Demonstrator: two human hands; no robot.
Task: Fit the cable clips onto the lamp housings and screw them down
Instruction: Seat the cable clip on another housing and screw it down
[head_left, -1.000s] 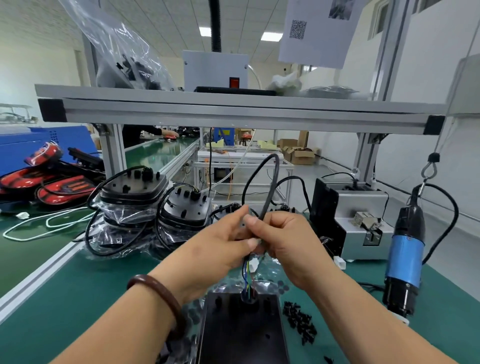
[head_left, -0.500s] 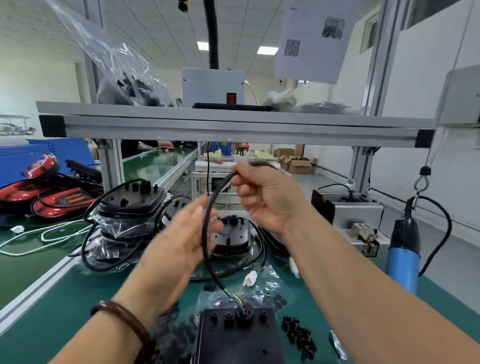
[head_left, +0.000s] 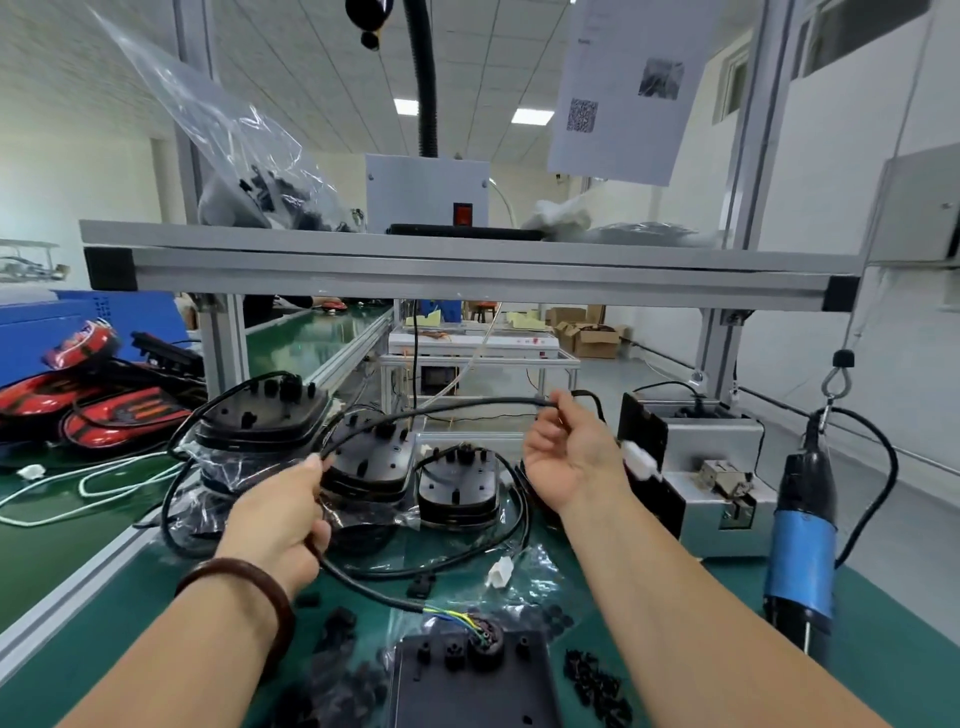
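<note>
Hands first: left hand (head_left: 280, 514) low and nearer, back toward the camera, fingers curled round a black cable (head_left: 441, 408), a dark bracelet (head_left: 244, 587) on that wrist. Right hand (head_left: 566, 457) higher and farther right, palm toward the camera, pinching the same cable at the fingertips (head_left: 563, 410), well apart from the left. Cable strung in a shallow arc between the two.

Underneath, a green bench (head_left: 893, 660). Across the far side, an aluminium shelf (head_left: 467, 280) on posts, loaded with a clear plastic bag (head_left: 234, 156) and a grey box (head_left: 426, 192) with a red switch. Printed sheet (head_left: 623, 88) hanging at upper right.

On the right of the bench, a grey metal machine (head_left: 717, 467). Just right of it and nearer, a blue power screwdriver (head_left: 802, 545) hanging upright from a hook.

Far left, beyond the rail, several red lamps (head_left: 104, 410).

Behind the hands, left to centre, three stacks of housings (head_left: 260, 415) on crinkled plastic, black leads looped round them. One more lamp housing (head_left: 467, 680) lying flat at the near edge between the forearms, the held cable running from the left hand down to its far end, coloured wires (head_left: 452, 618) bared at the entry.

Smaller still: a white plug (head_left: 641, 462) dangling just right of the right hand, and a second white plug (head_left: 500, 574) lying on the bench beyond the near housing.

Smallest: loose black pieces (head_left: 597, 686) scattered on both sides of the near housing, too small to tell clips from screws.
</note>
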